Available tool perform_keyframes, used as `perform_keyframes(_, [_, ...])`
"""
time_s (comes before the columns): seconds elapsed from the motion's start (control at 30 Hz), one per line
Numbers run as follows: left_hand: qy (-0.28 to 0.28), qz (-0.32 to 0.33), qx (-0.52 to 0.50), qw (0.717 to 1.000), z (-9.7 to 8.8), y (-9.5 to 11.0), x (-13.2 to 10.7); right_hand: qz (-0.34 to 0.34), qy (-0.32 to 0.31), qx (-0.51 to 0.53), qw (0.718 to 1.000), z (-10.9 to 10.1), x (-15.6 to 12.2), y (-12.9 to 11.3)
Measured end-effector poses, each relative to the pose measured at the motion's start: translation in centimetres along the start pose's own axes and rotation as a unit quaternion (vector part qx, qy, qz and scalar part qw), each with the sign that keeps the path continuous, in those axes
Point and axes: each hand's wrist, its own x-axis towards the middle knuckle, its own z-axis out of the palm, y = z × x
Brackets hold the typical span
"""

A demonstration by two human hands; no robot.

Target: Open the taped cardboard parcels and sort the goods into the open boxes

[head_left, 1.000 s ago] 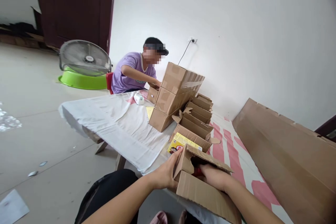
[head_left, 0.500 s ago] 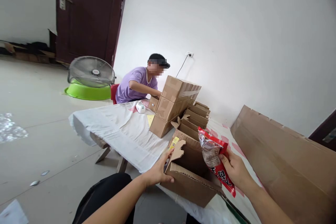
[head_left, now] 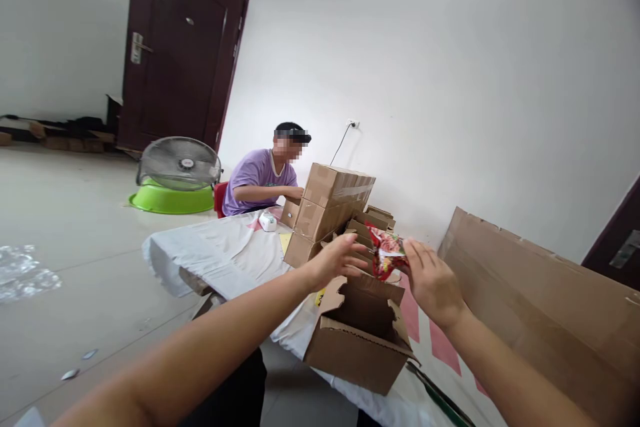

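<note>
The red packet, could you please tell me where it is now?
In the head view, the red packet is right of centre, held in the right hand above the nearest open box, with the left hand nearby.

no legible text, unreadable print on packet [head_left: 387, 255]

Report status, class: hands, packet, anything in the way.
Right hand gripping red packet. Left hand open beside it. Open box lower in view; nothing seen blocking the packet.
</note>
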Motion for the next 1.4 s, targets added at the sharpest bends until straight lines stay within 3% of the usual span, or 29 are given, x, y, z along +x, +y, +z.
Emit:
perform_keyframes(0.03, [-0.035, -0.039, -0.024, 0.998, 1.8, 0.3, 0.7, -0.012, -0.007, 0.003, 1.000, 0.4, 0.5, -0.6])
perform_keyframes(0.07, [-0.028, -0.048, -0.032, 0.998, 3.1, 0.3, 1.3, -0.019, -0.013, 0.010, 1.000, 0.8, 0.8, -1.1])
perform_keyframes(0.17, [0.038, -0.029, -0.028, 0.998, 4.4, -0.7, 2.9, -0.016, -0.018, 0.050, 0.998, 1.7, 0.8, -1.5])
perform_keyframes(0.27, [0.091, 0.007, -0.028, 0.995, 2.7, -1.5, 4.3, 0.010, -0.014, 0.077, 0.997, 2.2, 0.1, 0.2])
perform_keyframes(0.43, [0.148, 0.052, -0.024, 0.987, -0.6, -1.4, 6.2, 0.118, 0.009, 0.098, 0.988, 3.6, -0.7, 3.9])
perform_keyframes(0.67, [0.156, 0.061, -0.018, 0.986, -1.0, -1.6, 7.0, 0.208, 0.000, 0.211, 0.955, 6.3, -0.4, 3.7])
perform_keyframes(0.8, [0.119, 0.054, -0.022, 0.991, 0.4, -1.7, 6.4, 0.256, 0.005, 0.301, 0.919, 6.8, -0.6, 2.9])
perform_keyframes(0.97, [0.071, 0.032, -0.018, 0.997, 3.2, -2.4, 4.6, 0.313, 0.031, 0.432, 0.845, 6.6, -1.3, 2.6])
perform_keyframes(1.23, [0.031, 0.019, -0.029, 0.999, 6.4, -3.9, 0.6, 0.390, 0.092, 0.566, 0.720, 4.0, -5.0, 0.6])
perform_keyframes(1.3, [0.014, 0.021, -0.006, 1.000, 7.2, -4.2, -0.9, 0.390, 0.091, 0.582, 0.708, 3.8, -7.0, -0.2])
perform_keyframes(1.4, [-0.045, 0.046, 0.055, 0.996, 7.8, -5.2, -3.9, 0.379, 0.136, 0.536, 0.742, 4.5, -11.3, -1.4])
